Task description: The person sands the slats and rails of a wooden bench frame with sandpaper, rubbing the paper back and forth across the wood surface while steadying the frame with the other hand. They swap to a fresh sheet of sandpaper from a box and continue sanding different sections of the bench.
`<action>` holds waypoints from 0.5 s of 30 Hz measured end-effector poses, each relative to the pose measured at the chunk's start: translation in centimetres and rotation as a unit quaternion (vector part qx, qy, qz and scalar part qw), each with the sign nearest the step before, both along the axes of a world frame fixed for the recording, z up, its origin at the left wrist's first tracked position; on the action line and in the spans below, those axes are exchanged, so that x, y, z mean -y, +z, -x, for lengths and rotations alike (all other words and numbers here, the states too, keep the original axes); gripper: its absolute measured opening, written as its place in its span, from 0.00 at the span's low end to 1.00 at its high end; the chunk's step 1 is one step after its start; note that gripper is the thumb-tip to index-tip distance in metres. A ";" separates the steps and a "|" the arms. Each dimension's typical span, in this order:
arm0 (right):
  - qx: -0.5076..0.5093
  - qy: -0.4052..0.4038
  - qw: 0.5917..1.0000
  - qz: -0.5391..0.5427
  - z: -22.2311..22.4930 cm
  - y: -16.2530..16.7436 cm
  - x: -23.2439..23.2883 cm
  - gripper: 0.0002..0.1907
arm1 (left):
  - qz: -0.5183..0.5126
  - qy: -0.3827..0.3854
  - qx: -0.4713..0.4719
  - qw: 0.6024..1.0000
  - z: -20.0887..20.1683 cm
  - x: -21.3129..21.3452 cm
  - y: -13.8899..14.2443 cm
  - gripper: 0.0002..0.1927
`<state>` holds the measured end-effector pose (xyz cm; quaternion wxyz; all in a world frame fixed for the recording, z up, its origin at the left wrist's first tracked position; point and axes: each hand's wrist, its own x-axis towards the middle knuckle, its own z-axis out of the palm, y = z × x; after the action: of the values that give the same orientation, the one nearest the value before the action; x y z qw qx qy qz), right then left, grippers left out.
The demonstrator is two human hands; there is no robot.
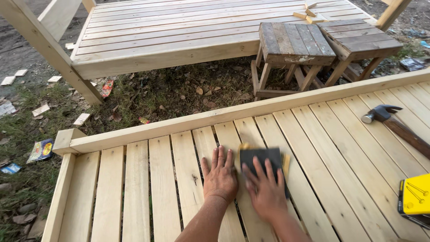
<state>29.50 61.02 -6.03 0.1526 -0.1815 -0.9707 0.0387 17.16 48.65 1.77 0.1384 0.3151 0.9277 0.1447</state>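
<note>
Sandpaper (260,157), a dark sheet folded over a yellowish backing, lies flat on the pale slatted platform (340,148) near its far rail, roughly mid-width. The right hand (265,190) presses down on the sheet's near half with fingers spread and flat; its grip is open-palmed, pinching nothing. The left hand (220,175) rests just left of it, palm down on a bare slat, fingers together and flat, holding nothing either.

To do this well, I would judge that strokes should run along the grain of the slat, lengthwise, with even pressure from the whole palm rather than the fingertips, so that no hollows form. The sheet overlaps a gap between slats; keeping it centred on one board should stop its edge catching and tearing. The knot-like dark mark (195,179) on the slat left of the left hand probably needs lighter passes.

As for containers, a yellow box (414,196) with nails pictured on it sits at the right edge of the platform; whether it is full cannot be told, since it looks closed. A hammer (396,125) lies further off on the right. Two dark stools (295,45) stand on the littered grass (179,92) beyond the rail.
</note>
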 end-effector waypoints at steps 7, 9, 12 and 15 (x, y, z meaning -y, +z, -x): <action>-0.074 0.030 0.989 -0.125 -9.3 -3.3 3.4 0.36 | -0.003 0.001 -0.007 1.000 0.3 -0.1 -0.2 0.32; -0.043 0.047 0.997 -0.038 -6.2 -1.8 1.1 0.38 | 0.010 0.001 0.004 1.000 0.5 -0.1 -0.2 0.32; 0.024 -0.043 0.999 -0.005 -0.3 0.3 -1.9 0.31 | 0.014 0.003 0.008 1.000 0.5 -0.2 0.1 0.31; 0.015 -0.075 0.997 -0.008 -1.1 -0.1 -2.3 0.30 | 0.030 0.001 0.015 0.999 0.2 0.0 0.4 0.32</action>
<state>30.60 63.29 -6.10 0.1420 -0.2533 -0.9568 0.0167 16.93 48.65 2.20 0.1615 0.3082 0.9296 0.1218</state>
